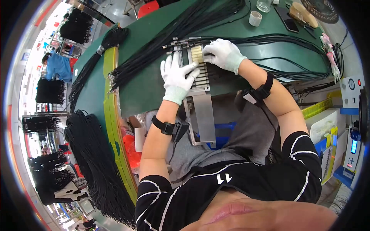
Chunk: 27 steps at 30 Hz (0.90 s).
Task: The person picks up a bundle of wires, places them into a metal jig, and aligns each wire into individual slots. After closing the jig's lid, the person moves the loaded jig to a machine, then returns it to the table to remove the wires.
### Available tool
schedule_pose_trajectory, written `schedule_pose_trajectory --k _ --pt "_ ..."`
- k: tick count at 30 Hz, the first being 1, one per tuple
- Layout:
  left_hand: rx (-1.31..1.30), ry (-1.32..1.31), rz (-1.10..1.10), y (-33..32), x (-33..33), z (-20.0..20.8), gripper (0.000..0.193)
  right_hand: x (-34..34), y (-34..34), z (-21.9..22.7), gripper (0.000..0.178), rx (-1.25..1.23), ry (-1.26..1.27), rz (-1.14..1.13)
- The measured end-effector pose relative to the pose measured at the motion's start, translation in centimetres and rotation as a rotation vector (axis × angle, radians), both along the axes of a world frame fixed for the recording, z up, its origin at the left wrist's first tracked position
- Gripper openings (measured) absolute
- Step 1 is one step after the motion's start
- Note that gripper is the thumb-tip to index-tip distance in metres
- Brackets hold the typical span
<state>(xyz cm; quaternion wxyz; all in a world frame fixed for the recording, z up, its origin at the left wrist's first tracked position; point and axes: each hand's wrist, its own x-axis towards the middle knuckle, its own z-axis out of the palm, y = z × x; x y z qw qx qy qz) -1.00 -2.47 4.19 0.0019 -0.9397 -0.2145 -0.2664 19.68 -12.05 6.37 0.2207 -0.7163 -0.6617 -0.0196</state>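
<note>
A metal fixture (203, 82) with a row of narrow slots lies on the green table in front of me, pale yellow pieces (196, 53) lined up at its far part. My left hand (176, 77), in a white glove, rests along its left side with fingers spread, thumb and a fingertip reaching over the slots. My right hand (222, 54), also gloved, is at the right edge of the yellow pieces. Its fingers are bent together, and whatever is between them is hidden. Black cables with metal connector ends (175, 47) lie just beyond the fixture.
Bundles of black cables (152, 54) spread across the green table (142, 98). A tape roll (255, 18), a phone (287, 19) and a fan (320, 9) are at the far right. Control boxes (352, 90) stand at right. More cables (94, 161) hang past the yellow-taped left edge; a person in blue (58, 66) is beyond.
</note>
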Motion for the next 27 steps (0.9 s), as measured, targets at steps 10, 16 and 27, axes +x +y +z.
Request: schedule_pose_trajectory --k 10,16,27 --pt "-0.484 -0.282 0.476 4.1 0.0 -0.2 0.022 0.1 0.5 0.0 0.020 0.153 0.128 0.003" --pt "-0.499 -0.267 0.360 3.8 0.2 -0.8 0.020 -1.1 1.8 0.9 0.021 0.188 0.127 0.077" --pt "-0.953 -0.639 -0.162 0.9 -0.4 -0.4 0.018 -2.2 1.6 1.3 0.017 0.214 0.189 0.360"
